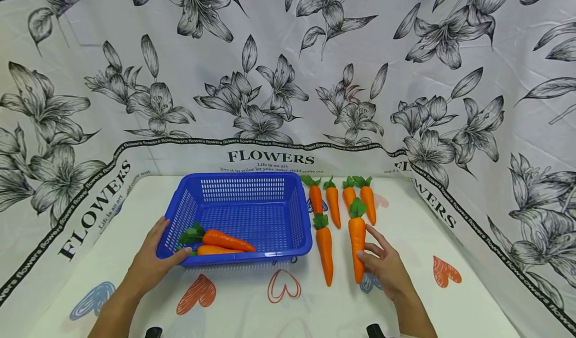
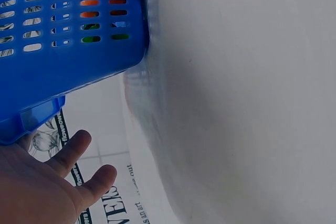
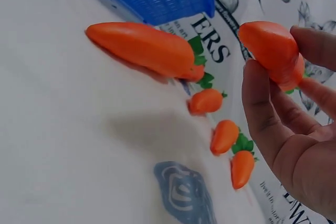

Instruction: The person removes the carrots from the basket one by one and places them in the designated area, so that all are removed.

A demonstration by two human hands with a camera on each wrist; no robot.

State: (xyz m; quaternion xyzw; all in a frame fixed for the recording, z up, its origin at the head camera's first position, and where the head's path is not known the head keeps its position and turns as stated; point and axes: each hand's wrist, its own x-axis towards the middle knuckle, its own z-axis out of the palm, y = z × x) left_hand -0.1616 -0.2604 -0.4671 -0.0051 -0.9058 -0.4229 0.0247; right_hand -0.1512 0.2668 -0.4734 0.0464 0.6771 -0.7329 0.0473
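Behind everything hangs a white cloth [image 1: 256, 43] printed with black-line lilies and the word FLOWERS. In front of it spreads the white tabletop [image 1: 243, 320]. The blue plastic basket [image 1: 279, 254] stands on it toward my left, its walls slotted and its rim wider than its base.

My left hand [image 1: 150, 258] is spread across the basket's near left corner, thumb on the front rim; in the left wrist view two of its fingers stand straight and apart, clear of the wall. My right hand [image 1: 386, 268] is well apart from it, to the right of the basket, pinching a carrot [image 1: 357, 235] between thumb and fingertips. That carrot lies just left of my palm, raised off the table, leafy top away from me and tip toward me.

Left of it, between it and the basket, a single loose carrot [image 1: 325, 250] lies on the table. Beyond my right hand four more carrots [image 1: 333, 205] lie in a rough row, green leaves to the back. Two carrots [image 1: 227, 240] rest inside the basket, near my left thumb. Smallest are the printed hearts [image 1: 196, 295], some red, some blue.
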